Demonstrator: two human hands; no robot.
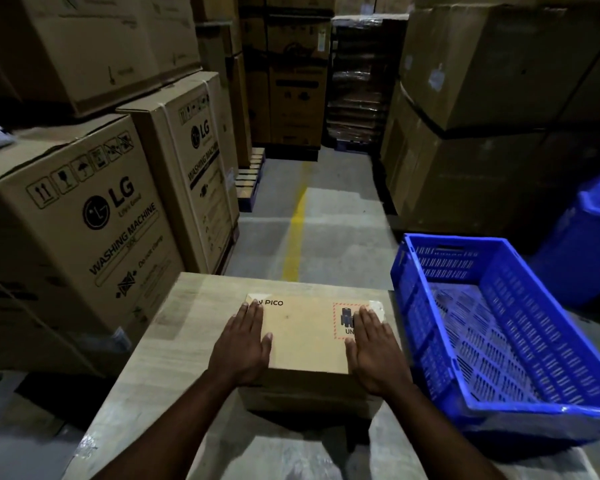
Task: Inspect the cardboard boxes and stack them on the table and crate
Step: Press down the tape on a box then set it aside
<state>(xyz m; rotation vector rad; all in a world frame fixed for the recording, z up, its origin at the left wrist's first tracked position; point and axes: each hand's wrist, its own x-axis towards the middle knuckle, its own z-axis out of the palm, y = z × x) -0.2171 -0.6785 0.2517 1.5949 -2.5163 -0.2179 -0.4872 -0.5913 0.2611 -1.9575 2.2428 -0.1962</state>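
Both my forearms extend forward. My left hand (pixel 244 344) lies palm-down on the left edge of the plain brown rectangular cardboard box (pixel 305 336), and my right hand (pixel 374 344) lies palm-down on its right edge. All fingers are straight and point away from me, gripping nothing. The box sits flat on the pale wood-grain table (pixel 174 341), just beside the blue perforated plastic crate (pixel 417 327). Its long axis runs left to right, and its print faces me upright.
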